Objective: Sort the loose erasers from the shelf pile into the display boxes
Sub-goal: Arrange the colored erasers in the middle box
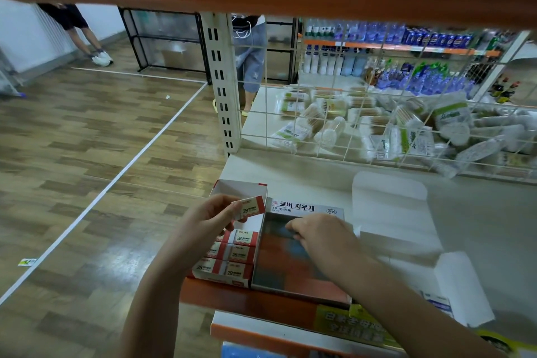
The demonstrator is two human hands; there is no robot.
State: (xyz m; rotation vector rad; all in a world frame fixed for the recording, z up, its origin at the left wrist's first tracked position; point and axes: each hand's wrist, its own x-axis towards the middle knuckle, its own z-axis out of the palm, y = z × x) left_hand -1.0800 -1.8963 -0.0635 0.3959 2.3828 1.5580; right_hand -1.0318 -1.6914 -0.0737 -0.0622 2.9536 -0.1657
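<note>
An eraser (252,207) in a red-and-white sleeve marked 2B is pinched between the fingertips and thumb of the left hand (209,219), and is held just above the far end of the left box (232,253). Inside that box, rows of matching erasers (232,256) are packed flat toward the near end, while the far end is seen bare and white. Touching its right side stands a second box (293,264), grey-walled, with Korean lettering printed on its far flap; its contents are blurred into red and blue patches. The right hand (322,237) is reached into this box with the fingers curled downward at the far end; whether anything is grasped there cannot be told. Both boxes are set at the front left corner of a pale shelf (479,227) edged in orange. An opened white flap (392,206) is lying on the shelf just right of the grey box. Behind, a wire grid (348,102) is seen, and beyond it a heap of cotton-swab packs (406,128). Farther back, bottles (406,55) are ranged on store shelving. A wood-patterned floor (87,154) with white lines is spread out to the left.
</note>
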